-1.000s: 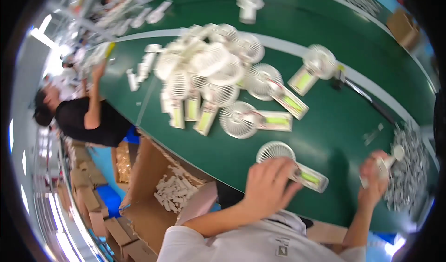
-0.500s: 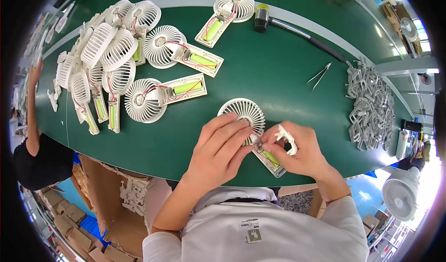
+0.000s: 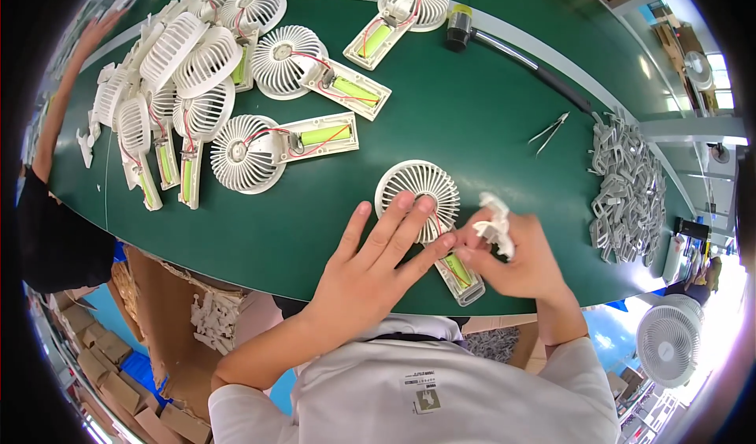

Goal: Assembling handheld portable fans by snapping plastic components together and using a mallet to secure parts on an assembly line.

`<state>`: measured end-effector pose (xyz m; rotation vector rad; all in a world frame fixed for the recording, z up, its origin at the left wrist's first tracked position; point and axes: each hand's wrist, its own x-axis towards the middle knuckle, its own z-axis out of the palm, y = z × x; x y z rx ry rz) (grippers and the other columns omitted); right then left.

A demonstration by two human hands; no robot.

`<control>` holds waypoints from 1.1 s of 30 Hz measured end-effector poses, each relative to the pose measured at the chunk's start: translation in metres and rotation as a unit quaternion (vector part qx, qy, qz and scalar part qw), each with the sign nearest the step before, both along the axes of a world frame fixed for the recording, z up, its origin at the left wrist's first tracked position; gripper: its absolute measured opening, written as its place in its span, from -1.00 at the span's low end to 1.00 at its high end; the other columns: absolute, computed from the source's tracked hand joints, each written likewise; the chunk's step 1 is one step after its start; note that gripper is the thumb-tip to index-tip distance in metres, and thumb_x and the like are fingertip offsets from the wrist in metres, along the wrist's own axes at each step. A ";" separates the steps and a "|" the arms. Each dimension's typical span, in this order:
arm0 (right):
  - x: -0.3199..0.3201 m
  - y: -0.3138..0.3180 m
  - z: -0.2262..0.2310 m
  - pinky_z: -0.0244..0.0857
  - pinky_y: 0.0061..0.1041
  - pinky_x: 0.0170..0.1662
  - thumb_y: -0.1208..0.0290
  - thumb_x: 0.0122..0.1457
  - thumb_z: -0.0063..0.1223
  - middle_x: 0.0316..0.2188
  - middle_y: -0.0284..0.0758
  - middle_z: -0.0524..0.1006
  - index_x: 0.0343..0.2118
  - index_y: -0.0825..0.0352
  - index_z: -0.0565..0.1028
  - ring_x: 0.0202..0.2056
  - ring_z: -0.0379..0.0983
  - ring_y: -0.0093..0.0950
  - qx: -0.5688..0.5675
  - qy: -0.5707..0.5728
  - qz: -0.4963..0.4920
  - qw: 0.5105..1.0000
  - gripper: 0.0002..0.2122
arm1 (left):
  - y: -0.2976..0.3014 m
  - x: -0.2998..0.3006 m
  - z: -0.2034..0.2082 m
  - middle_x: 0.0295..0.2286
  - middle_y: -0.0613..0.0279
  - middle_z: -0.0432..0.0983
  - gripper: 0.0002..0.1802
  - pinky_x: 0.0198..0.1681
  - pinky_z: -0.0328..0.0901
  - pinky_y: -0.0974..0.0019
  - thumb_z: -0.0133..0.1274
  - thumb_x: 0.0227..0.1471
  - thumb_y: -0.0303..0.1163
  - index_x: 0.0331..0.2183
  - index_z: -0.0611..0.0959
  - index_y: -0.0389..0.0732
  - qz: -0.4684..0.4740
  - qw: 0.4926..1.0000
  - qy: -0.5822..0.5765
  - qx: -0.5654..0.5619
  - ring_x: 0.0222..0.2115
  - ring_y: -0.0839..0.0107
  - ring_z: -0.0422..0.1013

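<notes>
A white handheld fan half with a slatted round grille lies on the green table before me, its open handle showing a lime-green battery and red wires. My left hand is spread, fingertips resting on the grille's lower edge and thumb against the neck of the handle. Beside the handle, my right hand is closed on a small white plastic bracket, which sticks up from its curled fingers. The thumb and a fingertip of this hand are close to the wires at the neck; whether they pinch a wire is hidden.
A pile of similar fan halves covers the left. A rubber mallet and tweezers lie toward the back right, near a heap of grey plastic parts. Another person's arm reaches in at far left. A cardboard box stands below the table.
My left hand's fingers have spread and shifted lower on the fan. My right hand still holds the bracket, which has turned. The other person's arm has reached farther in.
</notes>
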<state>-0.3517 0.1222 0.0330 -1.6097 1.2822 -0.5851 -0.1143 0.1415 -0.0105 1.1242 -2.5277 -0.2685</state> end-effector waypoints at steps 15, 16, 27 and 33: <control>0.019 -0.069 0.010 0.25 -0.47 -0.42 0.37 -0.02 0.45 -0.48 -0.37 0.41 -0.36 0.30 0.44 -0.51 0.36 -0.49 -0.093 0.126 0.030 0.987 -0.68 | -0.024 0.003 -0.006 0.28 -0.06 0.21 -0.52 0.23 0.33 0.09 0.08 0.05 -0.44 0.04 0.66 0.08 -0.062 0.994 0.092 0.011 0.30 0.00 0.18; 0.012 -0.083 0.011 0.27 -0.42 -0.43 0.34 -0.03 0.46 -0.47 -0.36 0.44 -0.37 0.29 0.44 -0.50 0.39 -0.42 -0.179 0.143 0.115 0.967 -0.67 | -0.028 0.004 -0.007 0.28 -0.06 0.21 -0.52 0.23 0.33 0.09 0.08 0.05 -0.44 0.04 0.66 0.08 -0.061 0.994 0.094 0.008 0.30 0.00 0.18; 0.017 -0.119 0.033 0.36 -0.34 -0.36 0.39 -0.09 0.35 -0.42 -0.40 0.46 -0.34 0.19 0.46 -0.39 0.49 -0.30 -0.316 0.222 0.395 0.834 -0.73 | -0.054 0.022 -0.006 0.24 -0.01 0.24 -0.40 0.27 0.26 0.03 0.33 -0.07 -0.34 0.07 0.65 0.24 -0.176 0.970 0.130 0.101 0.32 -0.03 0.13; 0.024 -0.092 0.029 0.32 -0.36 -0.39 0.37 0.03 0.40 -0.48 -0.26 0.48 -0.30 0.29 0.44 -0.45 0.46 -0.32 -0.059 0.198 0.197 0.958 -0.70 | -0.056 0.019 -0.006 0.30 -0.02 0.15 -0.34 0.30 0.21 0.01 0.33 -0.08 -0.35 0.11 0.61 0.22 -0.187 0.968 0.147 0.080 0.33 -0.07 0.11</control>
